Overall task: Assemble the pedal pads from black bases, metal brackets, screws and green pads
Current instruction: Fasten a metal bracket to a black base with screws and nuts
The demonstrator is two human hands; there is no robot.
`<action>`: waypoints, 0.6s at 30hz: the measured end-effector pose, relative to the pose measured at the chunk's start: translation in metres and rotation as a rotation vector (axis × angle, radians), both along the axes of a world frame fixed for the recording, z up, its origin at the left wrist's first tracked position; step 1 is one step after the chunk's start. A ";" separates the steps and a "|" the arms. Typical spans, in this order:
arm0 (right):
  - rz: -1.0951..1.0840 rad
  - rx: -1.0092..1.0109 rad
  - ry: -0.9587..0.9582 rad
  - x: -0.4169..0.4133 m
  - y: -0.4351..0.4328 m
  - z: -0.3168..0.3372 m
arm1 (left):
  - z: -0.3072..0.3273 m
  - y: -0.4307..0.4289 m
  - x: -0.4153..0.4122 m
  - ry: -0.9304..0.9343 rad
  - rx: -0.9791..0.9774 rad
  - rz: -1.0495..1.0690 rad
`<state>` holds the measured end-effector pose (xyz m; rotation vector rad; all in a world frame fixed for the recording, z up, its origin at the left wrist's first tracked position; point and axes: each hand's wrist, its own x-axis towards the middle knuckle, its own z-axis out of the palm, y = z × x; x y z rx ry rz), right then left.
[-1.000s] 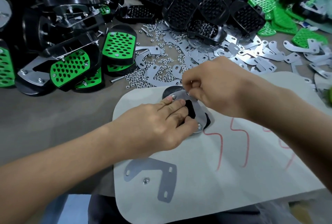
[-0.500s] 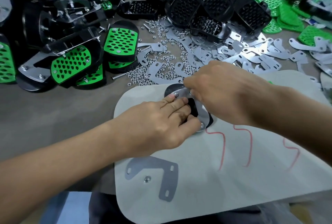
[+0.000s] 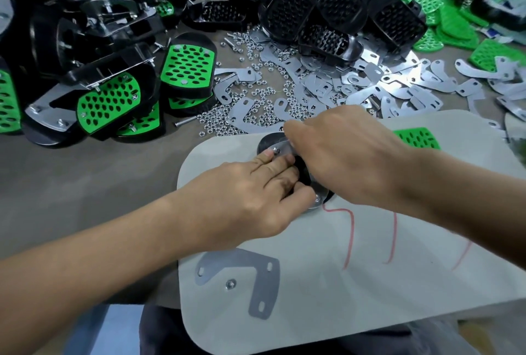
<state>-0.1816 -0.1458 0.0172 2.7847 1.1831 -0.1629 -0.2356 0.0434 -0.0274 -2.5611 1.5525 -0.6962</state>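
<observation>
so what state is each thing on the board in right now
black base, lying on the board, bracket on top
metal bracket, seated on the base, under both hands
left hand, fingers flat on the bracket
right hand, fingers curled at bracket's far end, contents hidden
spare bracket, flat, loose
nut, loose beside it
green pad, flat, unfitted

Oval-holed green pads (image 3: pixel 186 67), black bases (image 3: pixel 287 9), silvery brackets (image 3: pixel 242 262), and a grey board (image 3: pixel 370 297) with red squiggles (image 3: pixel 351 229).

Tabletop (image 3: pixel 71 184) matte grey-brown, evenly lit, soft shadows; pale grey board (image 3: pixel 370 283) with rounded corners and red pen marks lies on it, overhanging near edge; blue patch (image 3: pixel 94 332) below at lower left.
</observation>
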 end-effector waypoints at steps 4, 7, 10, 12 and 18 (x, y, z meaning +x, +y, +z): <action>-0.068 -0.004 0.071 0.002 -0.002 0.005 | 0.000 0.000 0.000 0.005 -0.011 -0.004; -0.040 -0.026 0.112 0.004 -0.001 0.011 | 0.001 0.000 0.000 0.010 -0.029 -0.003; -0.003 -0.009 0.071 0.004 0.001 0.011 | 0.001 0.000 -0.001 0.008 -0.037 -0.013; -0.032 -0.021 0.016 0.002 0.003 0.009 | 0.000 0.000 -0.001 0.008 -0.038 -0.011; -0.154 -0.024 -0.008 -0.002 0.005 0.002 | 0.001 -0.001 0.000 0.009 -0.043 -0.018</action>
